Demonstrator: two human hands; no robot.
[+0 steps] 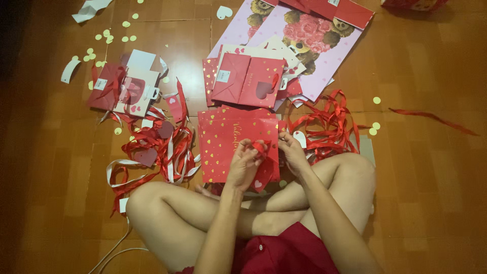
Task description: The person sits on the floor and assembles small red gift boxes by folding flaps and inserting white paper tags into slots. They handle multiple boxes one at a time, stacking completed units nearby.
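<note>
Red ribbon being worked at a flat gift bag, centre of the frame.

The left hand and right hand both pinch a strip of shiny red ribbon at the near edge of a flat red paper gift bag with gold hearts. More folded red bags lie above it and a smaller pile at upper left; these look handled already. Loose red ribbon tangles and pale paper dots litter the wooden floor, so work seems partway through.

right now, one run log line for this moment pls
left hand: pinching red ribbon | right hand: on red gift bag edge | bag: flat on wooden floor | ribbon pile: right of bag
</note>
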